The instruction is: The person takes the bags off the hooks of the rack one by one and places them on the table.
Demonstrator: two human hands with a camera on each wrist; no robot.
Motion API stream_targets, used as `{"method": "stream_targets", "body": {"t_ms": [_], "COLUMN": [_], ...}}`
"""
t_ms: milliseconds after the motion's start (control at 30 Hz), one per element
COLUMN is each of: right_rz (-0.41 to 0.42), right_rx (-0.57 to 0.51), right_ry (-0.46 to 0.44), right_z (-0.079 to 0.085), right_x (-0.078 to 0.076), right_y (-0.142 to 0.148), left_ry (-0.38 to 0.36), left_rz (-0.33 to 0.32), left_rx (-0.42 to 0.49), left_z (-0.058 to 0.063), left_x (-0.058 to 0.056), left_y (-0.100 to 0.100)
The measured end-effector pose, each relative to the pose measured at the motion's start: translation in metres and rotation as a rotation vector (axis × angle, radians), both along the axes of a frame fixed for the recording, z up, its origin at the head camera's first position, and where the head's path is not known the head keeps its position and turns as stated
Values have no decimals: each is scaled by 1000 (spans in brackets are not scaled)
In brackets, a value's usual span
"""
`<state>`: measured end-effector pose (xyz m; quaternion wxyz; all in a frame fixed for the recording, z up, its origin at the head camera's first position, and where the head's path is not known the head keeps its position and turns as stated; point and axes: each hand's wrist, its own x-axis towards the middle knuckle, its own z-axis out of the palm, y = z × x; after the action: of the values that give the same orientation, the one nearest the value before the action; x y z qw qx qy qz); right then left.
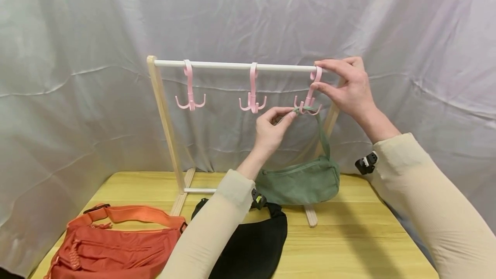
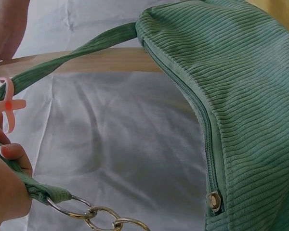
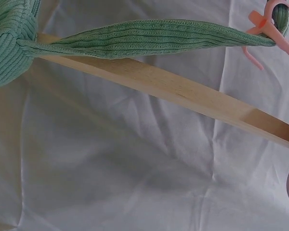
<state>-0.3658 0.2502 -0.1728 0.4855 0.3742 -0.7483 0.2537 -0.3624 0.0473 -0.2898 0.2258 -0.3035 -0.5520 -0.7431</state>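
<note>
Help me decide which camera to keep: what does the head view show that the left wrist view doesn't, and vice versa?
Only the head view: the orange-red fabric bag, the black fabric bag, the round white rail, the left pink plastic hook and the middle pink plastic hook.

Only the left wrist view: silvery metal chain rings and a metal zip pull.

Both: the green ribbed fabric bag, its strap pinched by the left hand, the rightmost pink plastic hook, a pale wooden upright and the right hand.
</note>
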Motion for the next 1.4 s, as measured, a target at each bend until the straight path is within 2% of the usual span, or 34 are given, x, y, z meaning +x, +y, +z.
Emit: {"method": "stream_targets", "body": {"t_ms": [367, 700, 1133, 1400], "right_rz": [3, -41, -11, -1], "right_rx": [32, 50, 7, 34], "right_ry": [7, -1, -6, 9], "right_z": [1, 2, 0, 0], "right_x": [1, 1, 1, -2], "right_y": [-1, -1, -4, -2], "left_ry": [15, 34, 51, 49], "left_rz": [25, 43, 58, 71], "left_rx": [-13, -9, 0, -3], "left_z": [7, 14, 23, 27], "left_x": [0, -1, -4, -5], "left_y": [-3, -4, -2, -1]}}
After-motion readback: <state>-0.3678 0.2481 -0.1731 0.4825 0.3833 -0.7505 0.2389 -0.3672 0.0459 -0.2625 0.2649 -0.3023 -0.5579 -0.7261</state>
